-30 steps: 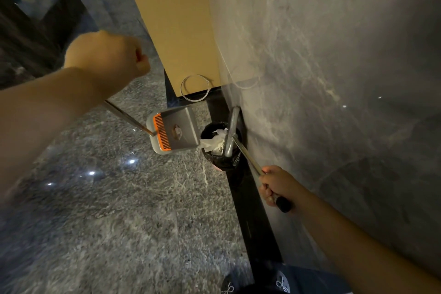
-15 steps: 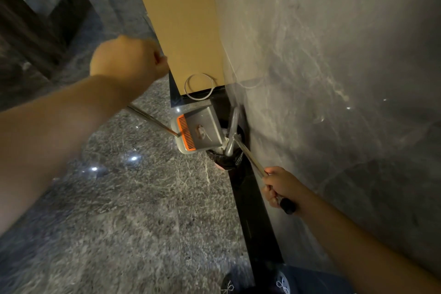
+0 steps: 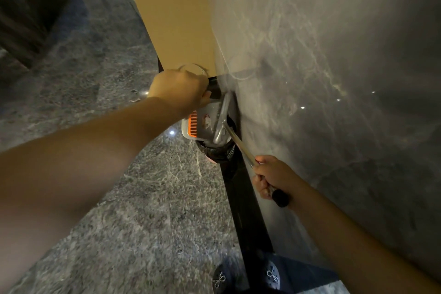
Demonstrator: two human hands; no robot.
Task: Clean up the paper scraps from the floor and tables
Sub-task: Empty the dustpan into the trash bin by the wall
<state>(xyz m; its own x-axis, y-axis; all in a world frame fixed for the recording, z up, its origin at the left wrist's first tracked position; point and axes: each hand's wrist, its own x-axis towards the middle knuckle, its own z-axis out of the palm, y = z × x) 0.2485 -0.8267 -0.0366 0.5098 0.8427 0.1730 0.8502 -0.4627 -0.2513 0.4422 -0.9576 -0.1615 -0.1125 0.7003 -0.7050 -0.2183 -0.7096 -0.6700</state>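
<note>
We're over a grey marbled floor (image 3: 119,198), a polished stone wall (image 3: 334,79) on our right. Left hand (image 3: 179,89), fingers curled out of sight around the handle, tips the dustpan (image 3: 199,124) right over the black-lined bin (image 3: 214,150); a second ago it sat beside the bin, paper showing inside. Right hand (image 3: 272,178) grips the broom (image 3: 222,122) handle, head at the bin.
</note>
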